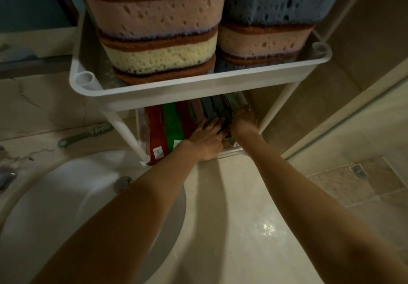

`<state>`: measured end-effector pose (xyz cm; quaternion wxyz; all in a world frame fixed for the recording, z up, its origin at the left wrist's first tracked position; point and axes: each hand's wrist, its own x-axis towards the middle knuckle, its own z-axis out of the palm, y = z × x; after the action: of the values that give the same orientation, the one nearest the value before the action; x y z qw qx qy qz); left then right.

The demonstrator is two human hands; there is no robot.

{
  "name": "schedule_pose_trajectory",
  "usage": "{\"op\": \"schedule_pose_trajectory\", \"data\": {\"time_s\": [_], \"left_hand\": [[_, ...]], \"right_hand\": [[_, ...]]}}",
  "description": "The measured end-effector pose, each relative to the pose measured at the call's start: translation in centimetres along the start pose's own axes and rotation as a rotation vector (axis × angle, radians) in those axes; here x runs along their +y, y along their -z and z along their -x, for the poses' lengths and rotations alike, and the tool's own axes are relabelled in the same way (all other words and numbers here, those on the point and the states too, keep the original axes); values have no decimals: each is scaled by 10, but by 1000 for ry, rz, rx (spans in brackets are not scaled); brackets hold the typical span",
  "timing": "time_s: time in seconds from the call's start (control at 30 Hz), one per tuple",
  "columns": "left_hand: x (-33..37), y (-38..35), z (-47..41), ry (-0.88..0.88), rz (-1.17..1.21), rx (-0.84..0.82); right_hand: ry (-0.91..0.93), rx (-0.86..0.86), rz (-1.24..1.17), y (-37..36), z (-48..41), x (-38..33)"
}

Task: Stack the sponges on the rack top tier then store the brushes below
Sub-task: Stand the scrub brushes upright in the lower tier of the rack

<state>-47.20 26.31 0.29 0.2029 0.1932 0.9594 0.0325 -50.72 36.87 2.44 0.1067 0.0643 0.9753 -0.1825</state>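
Left grip (207, 139) lay flat, fingers straight, on brushes (172, 124) in rack (198, 85) lower tier, w/ right grip (244, 118) curled just right, can't tell if holding; loose brush (86, 134) lay on table (231, 195) well left, nearer left grip, handle pointing left.

White two-tier rack (198, 89): smooth moulded plastic, faint sheen on rim; stacked sponges (152, 16) on its top tier: matt open-pored foam, pink, yellow and blue, each backed by a coarse fibrous brown scouring layer. Flat brush handles (174, 124) in the lower tier: smooth red, green and grey plastic, two bearing white paper labels (157, 152). Pale veined counter (254, 217): polished stone look, glossy with a light glint; round white basin (55, 195): smooth glazed finish, dull grey metal drain (122, 183)
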Motion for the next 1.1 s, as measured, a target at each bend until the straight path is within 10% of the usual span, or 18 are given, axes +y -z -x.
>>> {"op": "schedule_pose_trajectory", "data": {"time_s": [0.57, 1.1], "left_hand": [[-5, 2, 5, -5, -24, -18], [-2, 9, 4, 16, -3, -57]], "right_hand": [[63, 132, 77, -18, 40, 6], [1, -99, 57, -19, 27, 11]]}}
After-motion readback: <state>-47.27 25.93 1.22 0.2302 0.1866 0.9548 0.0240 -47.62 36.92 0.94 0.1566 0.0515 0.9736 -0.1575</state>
